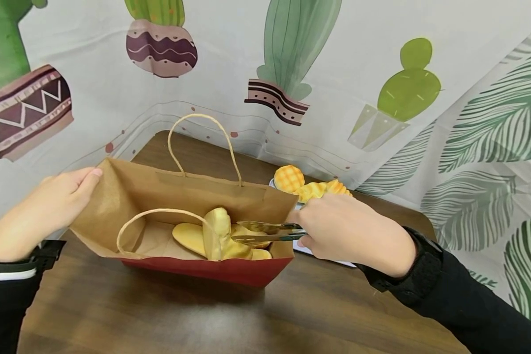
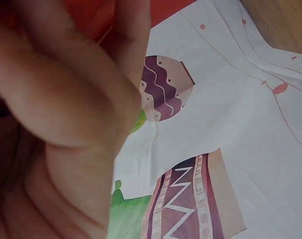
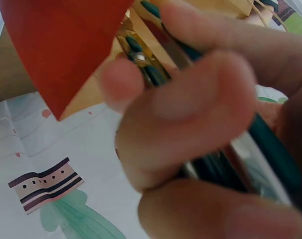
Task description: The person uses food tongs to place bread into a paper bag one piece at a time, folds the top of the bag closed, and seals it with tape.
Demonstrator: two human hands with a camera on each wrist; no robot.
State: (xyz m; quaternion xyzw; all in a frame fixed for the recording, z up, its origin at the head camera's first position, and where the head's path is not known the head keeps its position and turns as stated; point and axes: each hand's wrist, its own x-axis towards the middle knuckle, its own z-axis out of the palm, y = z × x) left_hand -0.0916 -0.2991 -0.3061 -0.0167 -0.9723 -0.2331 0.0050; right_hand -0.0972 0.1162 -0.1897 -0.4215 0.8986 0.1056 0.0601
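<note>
A red paper bag (image 1: 203, 270) with a brown inside and two string handles stands on the table, its mouth facing the head camera. My left hand (image 1: 44, 211) pinches the bag's left edge between thumb and fingers. In my right hand (image 1: 351, 231) are metal tongs (image 1: 270, 232) with dark green grips (image 3: 273, 154); their tips reach into the bag beside several yellow bread-like pieces (image 1: 219, 233). Whether the tips hold a piece I cannot tell. The right wrist view shows the fingers (image 3: 191, 104) curled round the tongs.
Behind my right hand, a white tray (image 1: 349, 264) bears a round waffle-patterned bun (image 1: 289, 178) and other yellow pastries (image 1: 314, 191). A wooden table (image 1: 212, 319) lies beneath. A white cloth (image 1: 221, 93) with printed cacti and leaves hangs behind it.
</note>
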